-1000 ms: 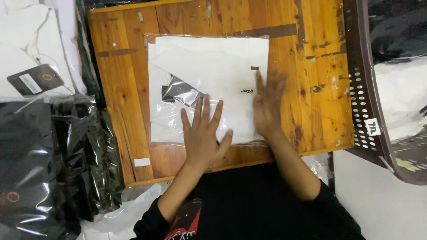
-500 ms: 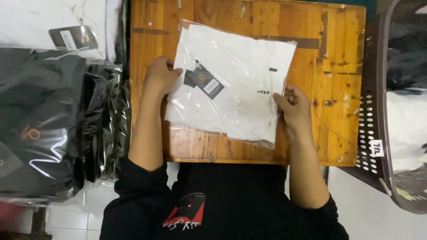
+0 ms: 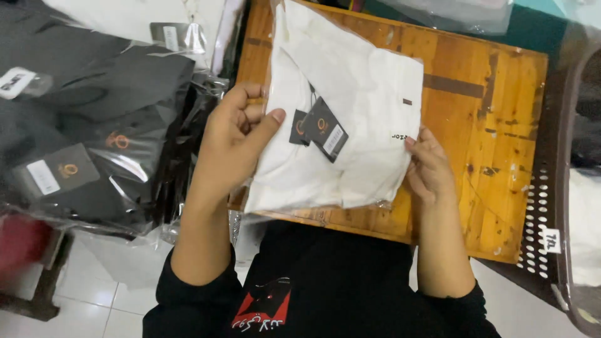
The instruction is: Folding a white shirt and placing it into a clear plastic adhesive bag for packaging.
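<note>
A folded white garment in a clear plastic bag [image 3: 350, 112], with dark hang tags [image 3: 319, 128] showing inside, is lifted off the wooden table [image 3: 488, 125]. My left hand [image 3: 235, 141] grips its left edge, thumb on top. My right hand [image 3: 429, 166] holds its lower right edge from beneath. The bag tilts up toward the left.
Stacks of black bagged garments [image 3: 94, 131] lie to the left, some with tags. A dark perforated plastic basket [image 3: 551, 206] stands on the right holding white bagged items [image 3: 585, 219]. White tiled floor [image 3: 125, 294] shows below.
The bagged garment lay flat under both palms a second ago. Both hands then took its edges and have raised it off the table, swinging it toward the left.
</note>
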